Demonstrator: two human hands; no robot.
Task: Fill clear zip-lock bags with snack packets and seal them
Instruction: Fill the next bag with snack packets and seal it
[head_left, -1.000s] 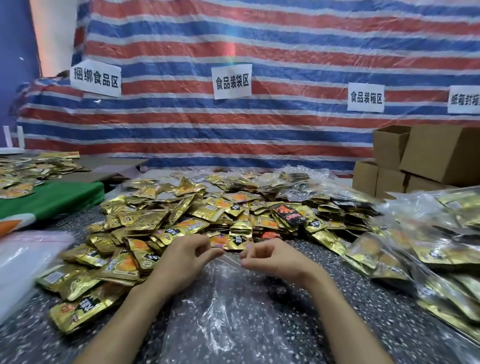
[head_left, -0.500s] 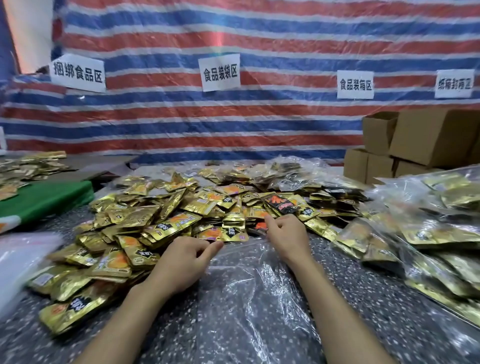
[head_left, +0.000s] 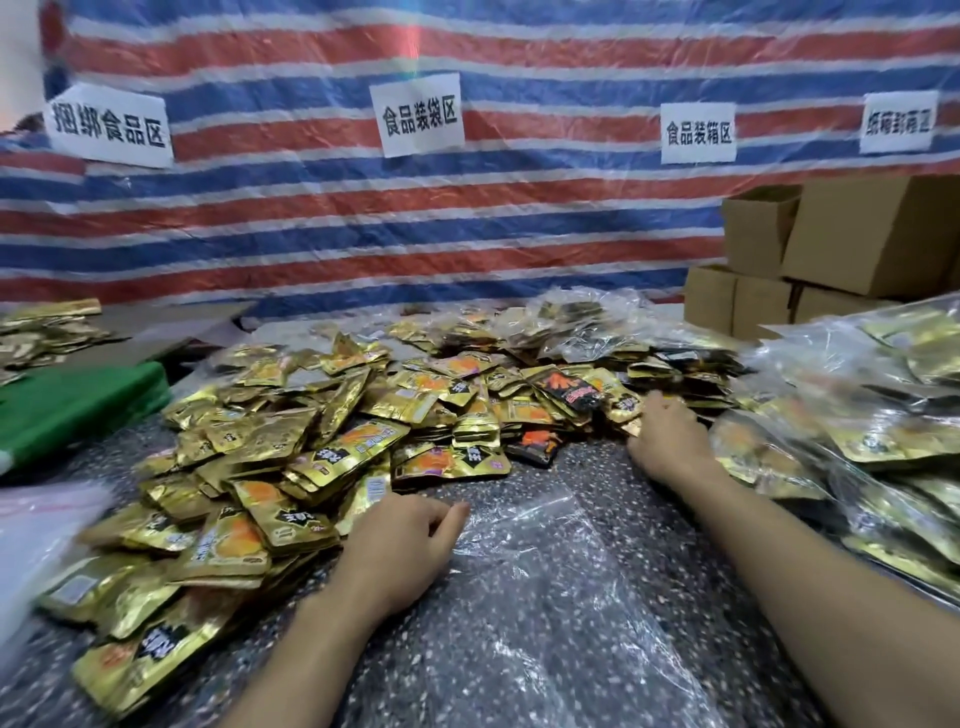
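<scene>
An empty clear zip-lock bag lies flat on the speckled table in front of me. My left hand rests on the bag's left mouth corner and pinches the plastic between thumb and curled fingers. A big heap of gold snack packets, with a few black ones among them, covers the table beyond the bag. My right hand is stretched out to the heap's right edge, its fingers curled down over gold packets there. The fingertips are hidden behind the hand.
Filled clear bags of packets are piled along the right. Cardboard boxes stand at the back right. A green block and a stack of empty clear bags sit at the left. A striped tarp hangs behind.
Both hands were pinching the bag's mouth together. The right hand let go and moved forward and right to the packet heap. The left hand stayed on the bag's corner.
</scene>
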